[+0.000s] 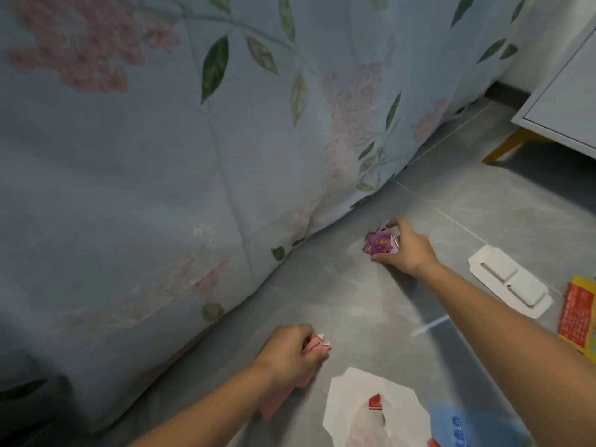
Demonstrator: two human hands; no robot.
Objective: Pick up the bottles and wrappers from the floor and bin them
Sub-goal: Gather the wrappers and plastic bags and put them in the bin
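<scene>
My right hand (pixel 408 250) reaches out over the grey floor and grips a crumpled purple wrapper (pixel 380 242) close to the hanging bedspread. My left hand (pixel 290 353) is nearer to me, its fingers curled round a pink wrapper (pixel 314 343) whose tail hangs out below the wrist. On the floor lie a white cardboard insert (pixel 509 280), a red and yellow wrapper (pixel 579 316) at the right edge, and a white wrapper with a red corner (pixel 371 411) at the bottom. No bottle is in view.
A pale blue floral bedspread (pixel 161 156) fills the left and drapes to the floor. A white cabinet (pixel 564 101) on yellow legs stands at the upper right. A blue printed plastic piece (pixel 464 424) lies at the bottom right. Grey floor tiles (pixel 354 291) lie between my hands.
</scene>
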